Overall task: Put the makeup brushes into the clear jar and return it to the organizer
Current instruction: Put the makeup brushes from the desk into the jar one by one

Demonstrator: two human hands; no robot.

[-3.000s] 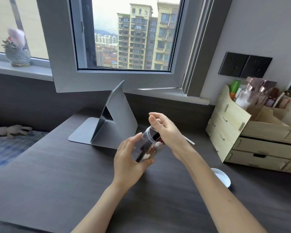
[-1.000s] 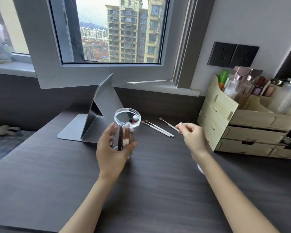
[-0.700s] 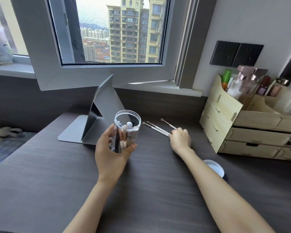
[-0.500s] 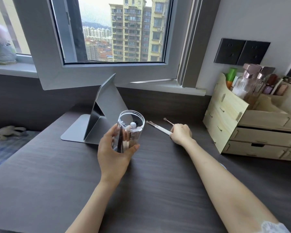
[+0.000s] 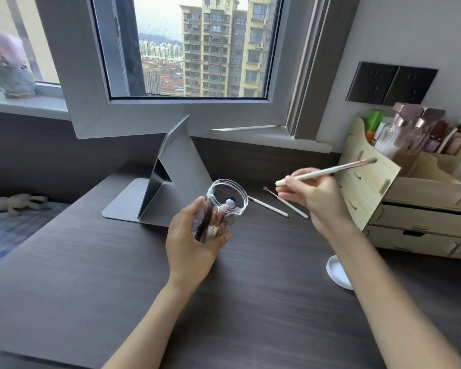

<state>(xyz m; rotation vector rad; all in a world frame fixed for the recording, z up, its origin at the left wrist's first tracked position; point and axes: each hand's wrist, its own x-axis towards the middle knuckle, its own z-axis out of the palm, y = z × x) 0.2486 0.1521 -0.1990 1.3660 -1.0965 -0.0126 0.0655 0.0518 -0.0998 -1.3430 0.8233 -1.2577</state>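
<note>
My left hand (image 5: 192, 243) grips the clear jar (image 5: 222, 206), held upright above the dark desk with its mouth open and several brushes standing inside. My right hand (image 5: 312, 201) is raised to the right of the jar and pinches a white-handled makeup brush (image 5: 330, 170), bristles pointing right toward the organizer. Two more white-handled brushes (image 5: 280, 206) lie on the desk between the jar and my right hand. The wooden organizer (image 5: 367, 187) with drawers stands at the right, bottles in its top compartments.
A grey folded tablet stand (image 5: 171, 179) sits behind the jar. A white lid (image 5: 337, 272) lies on the desk under my right forearm. An open window sash (image 5: 171, 115) overhangs the desk's back edge. Wall sockets (image 5: 391, 82) are above the organizer.
My right hand reached down to the brushes on the desk, picked one up and lifted it. Two brushes stay on the desk. The jar stays held in my left hand.
</note>
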